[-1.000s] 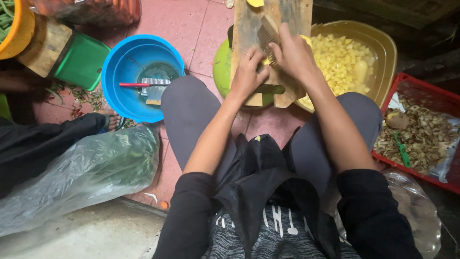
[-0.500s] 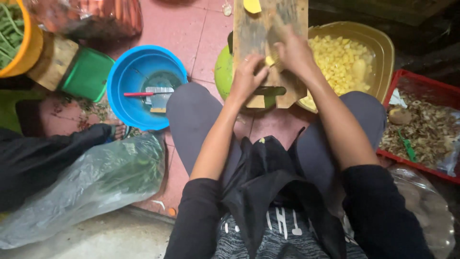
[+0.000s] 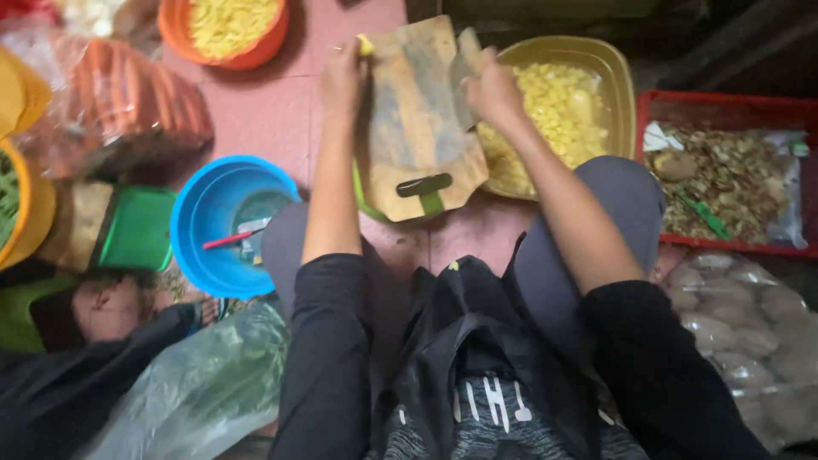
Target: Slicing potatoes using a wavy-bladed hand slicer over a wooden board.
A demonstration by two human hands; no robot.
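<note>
A worn wooden cutting board [image 3: 417, 128] lies tilted across a green bowl [image 3: 361, 201] between my knees. My left hand [image 3: 344, 75] reaches to the board's far left corner, fingers closed on a small yellow vegetable piece [image 3: 365, 44]. At the far right edge of the board, my right hand [image 3: 491, 87] grips a knife [image 3: 465, 70] whose grey blade lies along that edge. Just right of the board stands a yellow bowl [image 3: 620, 85] holding several cut yellow pieces [image 3: 558, 106].
A blue basin [image 3: 198, 213] with a red-handled tool sits at my left knee, beside a green box [image 3: 136, 228]. An orange bowl of yellow strips [image 3: 226, 25], a bag of carrots [image 3: 128, 111], a red crate of peelings [image 3: 724, 175] and a clear bag of potatoes [image 3: 750, 324] surround me.
Both hands moved from the middle of the board to its far end. My left hand stretched out to the far left corner and closed on a yellow piece. The view tilted forward.
</note>
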